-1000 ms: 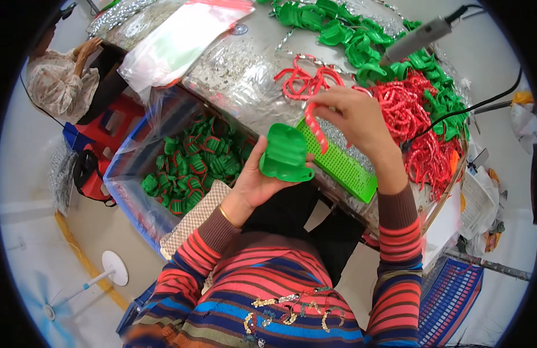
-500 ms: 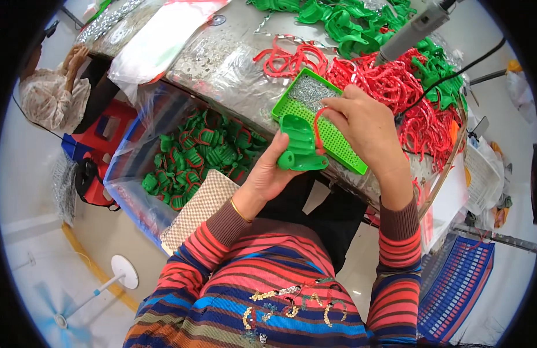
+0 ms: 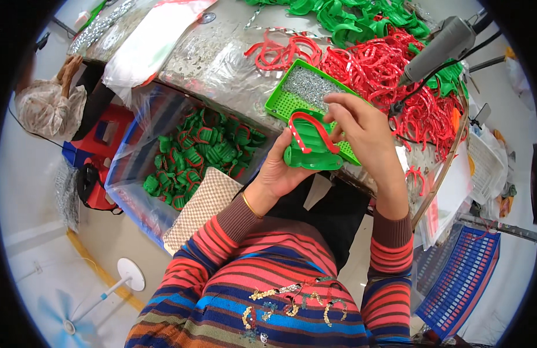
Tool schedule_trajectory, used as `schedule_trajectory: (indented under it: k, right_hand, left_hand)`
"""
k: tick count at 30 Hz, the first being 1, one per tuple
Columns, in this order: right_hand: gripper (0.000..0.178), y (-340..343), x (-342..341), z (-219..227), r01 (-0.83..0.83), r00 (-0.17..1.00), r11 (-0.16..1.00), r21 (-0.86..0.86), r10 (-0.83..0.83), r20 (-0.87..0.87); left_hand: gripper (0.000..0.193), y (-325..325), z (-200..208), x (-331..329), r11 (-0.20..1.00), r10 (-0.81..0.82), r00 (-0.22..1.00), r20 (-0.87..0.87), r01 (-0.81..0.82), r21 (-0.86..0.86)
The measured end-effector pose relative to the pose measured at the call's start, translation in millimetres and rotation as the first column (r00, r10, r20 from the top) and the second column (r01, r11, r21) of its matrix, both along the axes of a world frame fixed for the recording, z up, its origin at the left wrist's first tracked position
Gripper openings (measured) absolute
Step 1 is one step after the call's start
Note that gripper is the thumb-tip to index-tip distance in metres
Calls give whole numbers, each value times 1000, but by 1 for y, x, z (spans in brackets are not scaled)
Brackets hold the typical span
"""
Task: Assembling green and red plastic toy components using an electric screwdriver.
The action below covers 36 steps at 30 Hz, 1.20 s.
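Observation:
My left hand (image 3: pixel 283 173) holds a green molded plastic part (image 3: pixel 313 161) from below and its left side, thumb along the edge. A red U-shaped strip with white spots (image 3: pixel 298 137) lies against the inside of that part, its bend toward the table. Close to the strip's right side, my right hand (image 3: pixel 368 132) hovers with its fingers apart and nothing visible between them. Just beyond both hands sits a bright green perforated tray (image 3: pixel 277 104) with small silver screws (image 3: pixel 308 82) heaped in its far end; the green part and my right hand partly cover it.
Red strips (image 3: pixel 367 66) and green parts (image 3: pixel 341 20) are piled on the table. A grey power screwdriver (image 3: pixel 440 51) hangs above them on a cable. Left of my knees, a blue crate (image 3: pixel 120 174) holds many green-and-red pieces. Another person (image 3: pixel 51 107) sits at far left.
The red strip, pinched in my right hand beside the green part, now rests inside it. My right fingers have let go and spread. The hanging screwdriver has swung right and tilted.

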State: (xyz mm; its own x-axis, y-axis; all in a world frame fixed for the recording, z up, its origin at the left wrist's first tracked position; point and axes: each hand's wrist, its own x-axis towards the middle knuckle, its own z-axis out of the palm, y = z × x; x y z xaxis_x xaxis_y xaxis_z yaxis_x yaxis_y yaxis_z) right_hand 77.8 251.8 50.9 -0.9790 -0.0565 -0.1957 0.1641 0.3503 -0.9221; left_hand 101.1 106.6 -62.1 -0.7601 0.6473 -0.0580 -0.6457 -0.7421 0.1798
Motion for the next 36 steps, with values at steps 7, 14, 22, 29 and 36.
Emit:
schedule_trajectory:
  k: [7,14,22,29,36]
  right_hand:
    - [21,10,12,-27,34,966,852,522,106,-236]
    - [19,10,16,-35,14,990,871,490,56,-128]
    - [15,25,21,-38,23,994,951,309,12,-109]
    - [13,37,25,-38,106,994,994,-17,-106,-12]
    - [14,35,31,-51,169,985,986,7,-169,21]
  left_hand:
    - [69,2,1,6,991,25,998,-58,-33,-133]
    - [70,1,-4,11,989,19,996,-87,-32,-145]
    - [69,1,4,16,982,-65,994,-92,47,-182]
    - [73,0,-1,12,979,2,986,-166,-36,-202]
    - [81,4,2,15,969,22,979,-203,-71,-238]
